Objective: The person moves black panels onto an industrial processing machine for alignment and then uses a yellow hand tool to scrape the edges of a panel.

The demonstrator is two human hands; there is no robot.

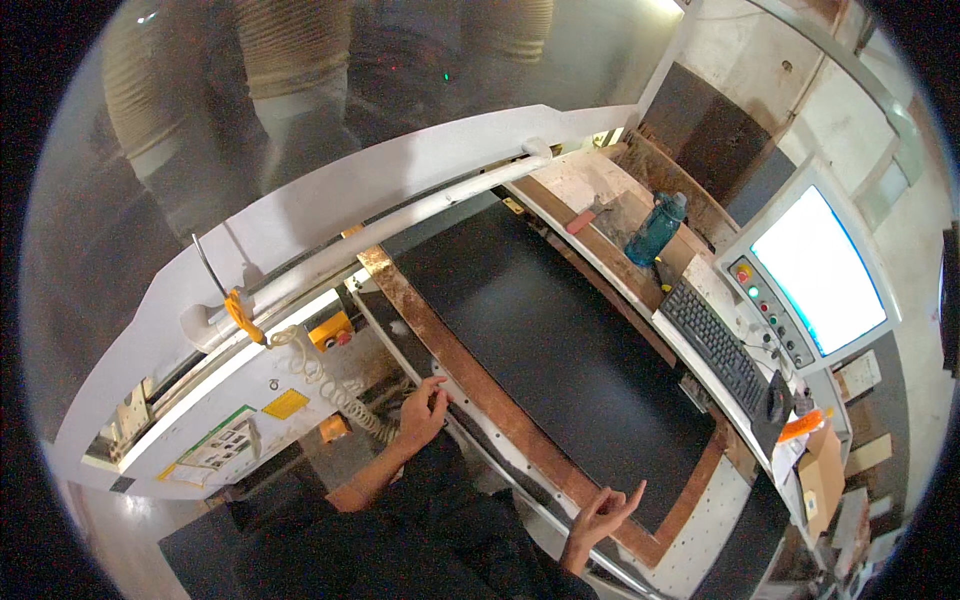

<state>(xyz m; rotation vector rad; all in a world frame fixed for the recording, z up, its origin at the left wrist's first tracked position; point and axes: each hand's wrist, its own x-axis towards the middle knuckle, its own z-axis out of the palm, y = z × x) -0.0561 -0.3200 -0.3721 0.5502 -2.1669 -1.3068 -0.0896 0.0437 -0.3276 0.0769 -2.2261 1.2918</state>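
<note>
A large black sheet [560, 340] lies flat on a machine bed with a brown wooden border [470, 365]. My left hand [422, 410] hovers at the bed's near left edge, fingers loosely curled, holding nothing that I can see. Lower right, my right hand [602, 515] hangs over the near corner of the brown border, its fingers spread and empty. Both forearms come up from the bottom edge in dark sleeves.
A white machine housing [330, 210] with a curved window arcs behind the bed. A keyboard [715, 345], a lit monitor [815, 270] and a button panel [765, 310] stand at right. A teal bottle [655, 228] sits on the far ledge. A coiled cable [330, 385] hangs at left.
</note>
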